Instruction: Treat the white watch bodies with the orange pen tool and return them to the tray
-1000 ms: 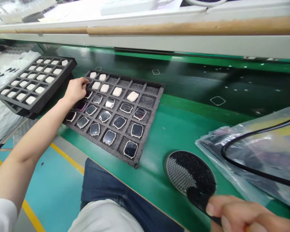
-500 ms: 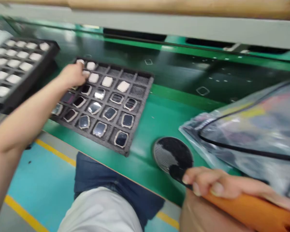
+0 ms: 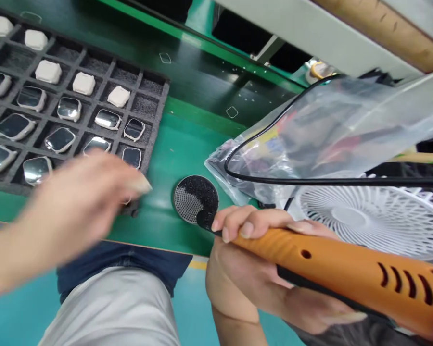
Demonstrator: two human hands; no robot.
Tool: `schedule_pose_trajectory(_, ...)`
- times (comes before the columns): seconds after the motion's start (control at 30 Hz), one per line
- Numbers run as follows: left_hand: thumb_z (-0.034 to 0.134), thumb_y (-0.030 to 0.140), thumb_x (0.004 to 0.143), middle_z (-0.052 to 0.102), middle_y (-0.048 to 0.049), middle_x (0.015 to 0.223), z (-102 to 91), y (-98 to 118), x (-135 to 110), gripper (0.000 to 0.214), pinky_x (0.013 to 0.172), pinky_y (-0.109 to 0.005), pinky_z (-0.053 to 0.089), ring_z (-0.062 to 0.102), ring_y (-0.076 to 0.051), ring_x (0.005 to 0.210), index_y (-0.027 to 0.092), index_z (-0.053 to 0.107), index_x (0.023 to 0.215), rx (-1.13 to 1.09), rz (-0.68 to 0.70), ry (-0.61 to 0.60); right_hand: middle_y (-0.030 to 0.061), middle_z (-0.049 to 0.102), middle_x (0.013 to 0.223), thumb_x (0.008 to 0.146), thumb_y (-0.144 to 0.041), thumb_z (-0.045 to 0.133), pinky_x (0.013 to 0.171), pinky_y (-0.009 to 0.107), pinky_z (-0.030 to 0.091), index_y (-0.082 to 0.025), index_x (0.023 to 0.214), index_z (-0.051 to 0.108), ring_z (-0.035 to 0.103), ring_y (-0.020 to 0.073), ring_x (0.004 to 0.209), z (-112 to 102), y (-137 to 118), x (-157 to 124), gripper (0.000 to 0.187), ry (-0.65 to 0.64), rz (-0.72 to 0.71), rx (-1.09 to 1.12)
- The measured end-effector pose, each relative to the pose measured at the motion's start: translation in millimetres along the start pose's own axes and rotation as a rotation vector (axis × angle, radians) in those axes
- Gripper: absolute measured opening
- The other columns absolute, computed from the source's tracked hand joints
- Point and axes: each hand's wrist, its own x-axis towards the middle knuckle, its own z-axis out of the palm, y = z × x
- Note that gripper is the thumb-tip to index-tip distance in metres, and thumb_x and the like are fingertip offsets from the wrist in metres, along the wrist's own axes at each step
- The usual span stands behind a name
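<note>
My left hand (image 3: 90,192), blurred by motion, is over the near right part of a dark foam tray (image 3: 155,115). Its fingertips pinch a small whitish piece (image 3: 143,184), smeared but like the white rounded-square pieces (image 3: 48,71) in the tray. Several smartwatch faces (image 3: 60,139) lie in the other compartments. My right hand (image 3: 252,223) is wrapped round an orange tool (image 3: 332,262) with vent slots. At its front end is a round perforated head (image 3: 195,199), partly covered in black, over the green tabletop.
Right of the tool head lies a clear plastic bag (image 3: 296,134) with a black cable (image 3: 310,181) across it. A white fan (image 3: 361,216) is beyond the tool. A pale beam (image 3: 332,43) crosses the back of the green bench (image 3: 173,129).
My left hand has left the tray's far rows and come right and nearer, and one white piece's compartment there is now bare. The view has shifted right; my right hand still grips the orange tool.
</note>
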Motion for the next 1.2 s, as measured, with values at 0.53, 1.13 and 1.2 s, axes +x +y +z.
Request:
schedule_pose_trajectory(0.53, 0.054, 0.008, 0.098, 0.072, -0.0077, 0.134, 87.9, 45.6, -57.6, 0.04, 0.12, -0.059, 0.035, 0.062, -0.027, 0.119, 0.02, 0.07, 0.133, -0.035, 0.261, -0.123, -0.0023, 0.063, 0.086, 0.097, -0.065, 0.059, 0.057, 0.044, 0.056, -0.027, 0.119, 0.06, 0.062, 0.018, 0.064, 20.3, -9.8, -16.8, 0.044, -0.05, 0.017, -0.146)
schedule_pose_trajectory(1.13, 0.056, 0.015, 0.1, 0.071, -0.0078, 0.13, 91.5, 44.6, -52.4, 0.034, 0.121, -0.054, 0.036, 0.061, -0.027, 0.116, 0.015, 0.071, 0.13, -0.077, 0.261, -0.105, -0.0033, 0.065, 0.081, 0.098, -0.064, 0.057, 0.056, 0.044, 0.055, -0.027, 0.107, 0.063, 0.062, 0.0177, 0.061, 32.6, -12.2, -3.6, 0.039, -0.128, 0.108, -0.263)
schedule_pose_trajectory(1.2, 0.056, 0.016, 0.1, 0.071, -0.0074, 0.13, 91.6, 44.8, -51.8, 0.033, 0.122, -0.054, 0.036, 0.061, -0.027, 0.116, 0.016, 0.071, 0.13, -0.075, 0.261, -0.102, -0.0029, 0.064, 0.082, 0.101, -0.061, 0.054, 0.056, 0.044, 0.055, -0.027, 0.11, 0.062, 0.063, 0.0181, 0.062, 30.7, -9.9, -4.7, 0.036, -0.149, 0.107, -0.256)
